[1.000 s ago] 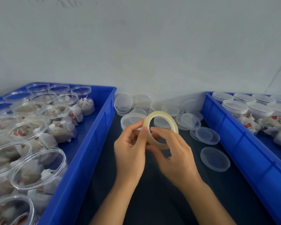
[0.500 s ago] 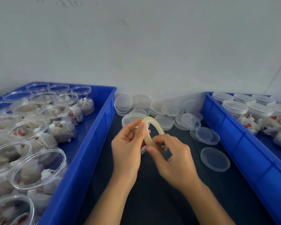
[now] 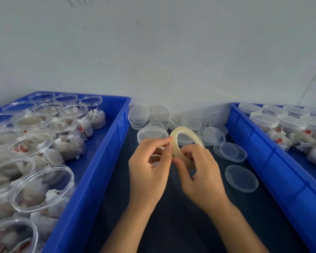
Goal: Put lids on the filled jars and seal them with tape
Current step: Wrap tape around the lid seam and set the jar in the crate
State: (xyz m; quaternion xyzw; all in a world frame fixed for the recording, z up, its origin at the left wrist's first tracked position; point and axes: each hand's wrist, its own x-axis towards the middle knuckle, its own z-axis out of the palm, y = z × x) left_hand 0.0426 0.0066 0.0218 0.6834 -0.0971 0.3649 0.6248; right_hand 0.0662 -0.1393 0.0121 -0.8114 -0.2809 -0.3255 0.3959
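Tape roll (image 3: 187, 141) pinched in both hands' fingers (image 3: 169, 152), loose lids (image 3: 233, 152) behind, between blue crates (image 3: 98, 161).

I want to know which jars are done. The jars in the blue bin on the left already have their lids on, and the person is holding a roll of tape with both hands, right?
Not quite. The head view shows the open jars in the left bin have no lids yet. Both the left hand and right hand do hold the roll of tape.

A plain pale grey wall (image 3: 171, 52) fills the far half; a dark tabletop (image 3: 181, 225) lies near, evenly lit.
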